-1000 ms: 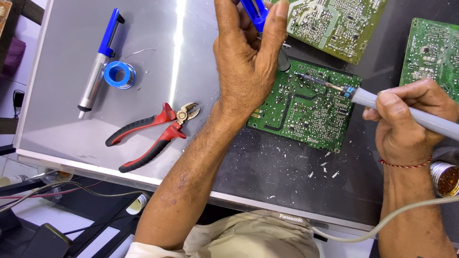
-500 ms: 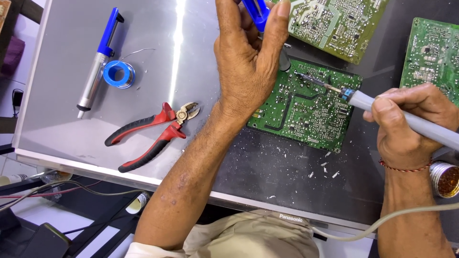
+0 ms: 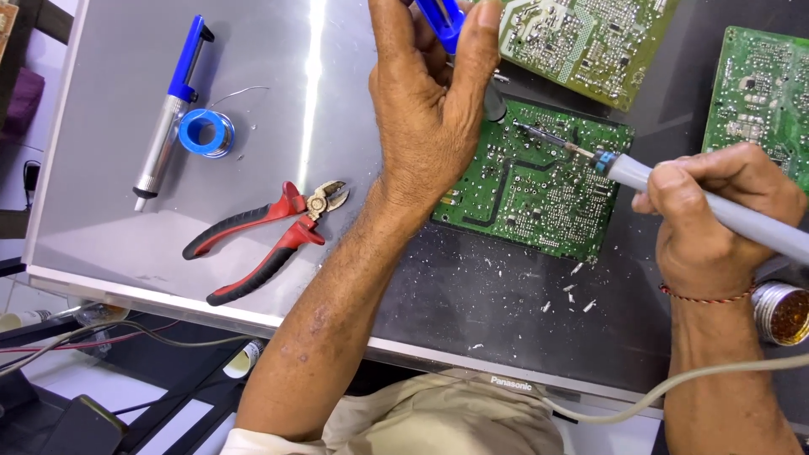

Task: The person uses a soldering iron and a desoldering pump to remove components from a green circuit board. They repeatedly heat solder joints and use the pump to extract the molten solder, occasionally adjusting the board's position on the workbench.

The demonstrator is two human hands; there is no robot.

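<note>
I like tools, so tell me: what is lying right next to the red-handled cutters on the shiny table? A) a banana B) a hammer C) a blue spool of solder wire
C: the blue spool of solder wire lies just above the red-handled cutters, beside a desoldering pump.

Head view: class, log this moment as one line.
left hand: holds blue desoldering pump | right hand: holds soldering iron, tip on green circuit board | red cutters: idle

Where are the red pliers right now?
The pliers lie on the silver panel, left of the left hand's forearm, below the blue solder spool.
</note>
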